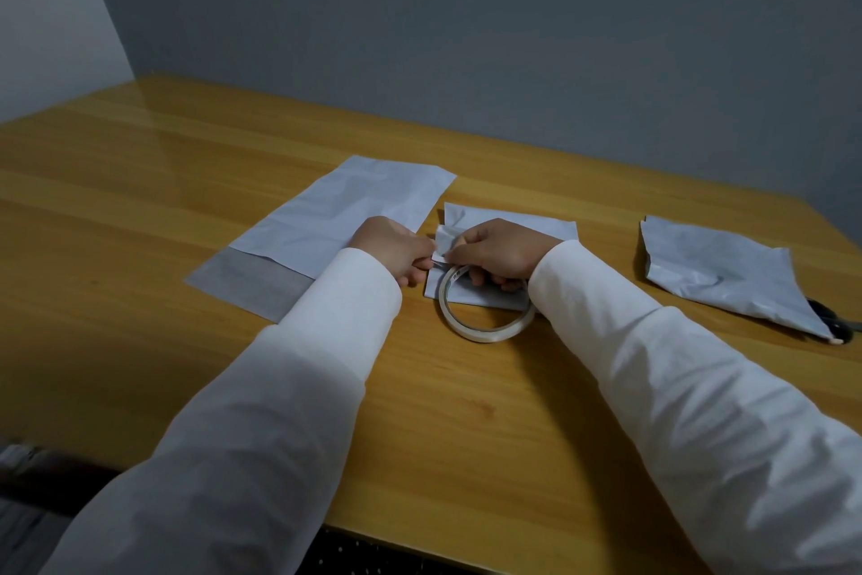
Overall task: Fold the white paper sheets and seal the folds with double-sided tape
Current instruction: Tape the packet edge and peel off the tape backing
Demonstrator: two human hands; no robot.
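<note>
1. Here, at far left, a long paper sheet (326, 224) lies flat on the table (140, 182).
2. Your left hand (396, 250) pinches a small paper flap (443, 243).
3. Your right hand (501, 252) pinches the same flap and hooks the tape roll (485, 308), over a folded sheet (522, 224).
4. Well right, a crumpled sheet (718, 269) covers dark scissors (835, 322).

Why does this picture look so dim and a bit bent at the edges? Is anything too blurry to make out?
Head view: the light is low and bluish, with soft glare on the wooden table at far left; the wide lens bows the table's edges; the left hand and right hand over the small sheet and tape roll look soft, so their pinch is unclear; the dark item under the right sheet is indistinct.
</note>
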